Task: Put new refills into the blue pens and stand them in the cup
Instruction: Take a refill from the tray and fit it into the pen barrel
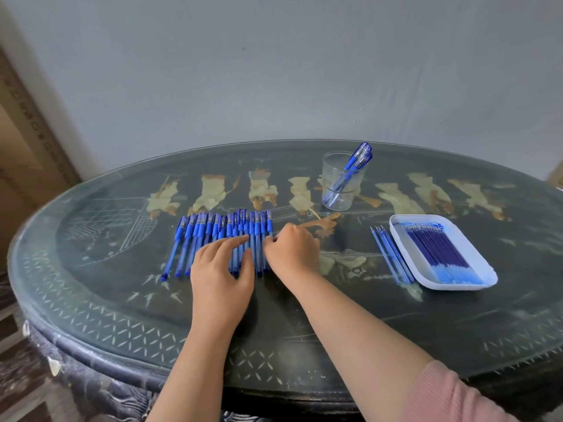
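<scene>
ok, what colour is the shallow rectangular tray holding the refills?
White. The shallow rectangular plastic tray shows best in the head view.

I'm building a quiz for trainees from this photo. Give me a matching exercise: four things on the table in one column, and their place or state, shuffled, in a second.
Things:
1 cup
2 tray
3 row of pens
4 loose refills

Places or states:
A lying just left of the tray
B where the left hand and right hand are
C holds a layer of refills
D has a few pens leaning inside

Pairs: 1-D, 2-C, 3-B, 4-A
</scene>
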Available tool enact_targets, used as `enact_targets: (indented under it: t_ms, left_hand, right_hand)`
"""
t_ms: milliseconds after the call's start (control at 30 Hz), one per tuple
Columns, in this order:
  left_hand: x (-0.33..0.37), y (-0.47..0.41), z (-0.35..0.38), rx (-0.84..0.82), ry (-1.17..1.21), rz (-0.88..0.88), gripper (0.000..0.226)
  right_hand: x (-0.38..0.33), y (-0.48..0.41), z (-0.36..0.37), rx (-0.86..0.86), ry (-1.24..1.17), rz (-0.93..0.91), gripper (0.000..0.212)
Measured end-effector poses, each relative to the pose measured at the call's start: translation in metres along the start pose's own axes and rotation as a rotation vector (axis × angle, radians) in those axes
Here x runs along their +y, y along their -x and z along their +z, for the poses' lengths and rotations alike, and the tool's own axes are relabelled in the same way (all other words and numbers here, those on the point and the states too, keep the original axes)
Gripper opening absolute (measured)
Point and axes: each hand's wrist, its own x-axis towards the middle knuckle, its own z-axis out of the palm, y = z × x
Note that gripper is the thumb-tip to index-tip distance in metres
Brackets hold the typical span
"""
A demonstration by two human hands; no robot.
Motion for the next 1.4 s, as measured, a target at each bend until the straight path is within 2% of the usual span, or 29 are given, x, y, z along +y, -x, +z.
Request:
enact_targets:
  t_ms: [233,367,500,567,733,967,1067,1133,1200,1300,1400]
  left_hand:
    - [-0.001,0.001,0.0,0.001,0.007,-0.005,0.024]
    - [-0.002,0.001,-0.002,-0.006,0.015,-0.025,0.025]
    - [0.001,0.001,-0.004,-0.028,0.025,0.0,0.03]
    - [0.006,0.002,-0.005,-0.065,0.018,0.077,0.037]
    - [0.017,0.008,-0.001,-0.212,0.028,0.266,0.05]
    - [0.024,0.022,0.003,-0.324,0.122,0.275,0.02]
    - [0.028,0.025,0.004,-0.333,0.151,0.252,0.019]
    - [0.031,0.027,0.004,-0.346,0.148,0.239,0.02]
    - [0.033,0.027,0.004,-0.359,0.148,0.232,0.021]
    - [0.036,0.029,0.003,-0.396,0.163,0.227,0.021]
    - [0.035,0.029,0.003,-0.417,0.175,0.221,0.023]
  right_hand:
    - [-0.004,-0.003,-0.004,0.003,-0.144,0.125,0.028]
    - [0.01,-0.005,-0.022,0.033,-0.243,0.124,0.031]
    - [0.047,0.01,-0.051,0.084,-0.282,-0.045,0.024]
    - [0.067,0.024,-0.062,0.073,-0.292,-0.154,0.015]
    - [0.116,0.05,-0.073,0.085,-0.211,-0.372,0.007]
    - [0.136,0.068,-0.079,0.104,-0.183,-0.463,0.007]
    - [0.138,0.072,-0.076,0.058,-0.188,-0.463,0.007]
    - [0.135,0.076,-0.072,0.04,-0.153,-0.486,0.019]
    - [0.129,0.077,-0.069,0.067,-0.071,-0.53,0.03]
    - [0.128,0.074,-0.064,0.155,0.005,-0.58,0.03]
    - [0.128,0.073,-0.062,0.187,-0.017,-0.632,0.03]
